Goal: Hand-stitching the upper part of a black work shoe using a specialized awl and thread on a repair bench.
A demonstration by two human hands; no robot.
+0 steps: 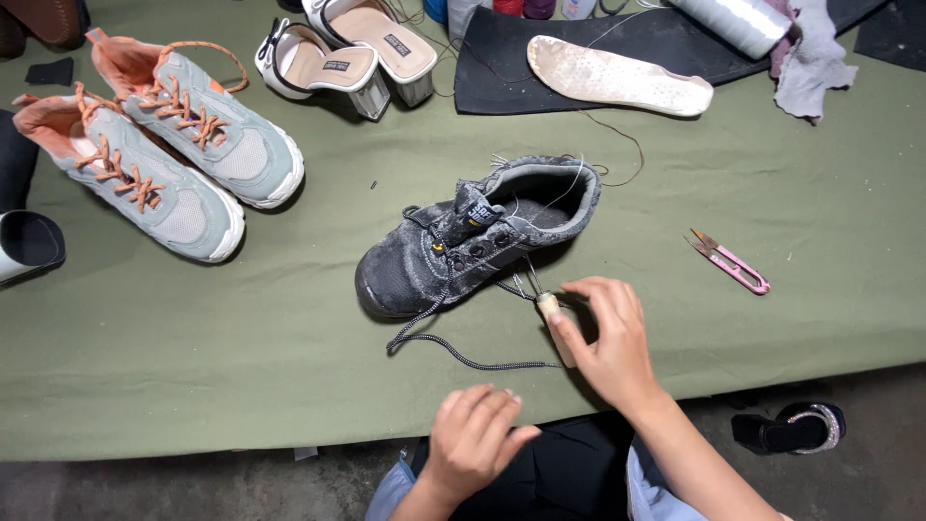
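The right hand (603,338) grips a wooden-handled awl (552,314) beside the dark shoe (477,236). The left hand (473,434) rests loosely curled, holding nothing. The shoe looks soft-sided yet sturdy, probably best held at the heel collar.

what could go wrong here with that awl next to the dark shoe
1. The right hand holds the awl with its metal tip against the side of the dark shoe; nothing steadies the shoe, so a push might slide it and the tip could slip.
2. The left hand rests at the table edge, away from the shoe.
3. The loose lace and thread trailing near the awl could snag.
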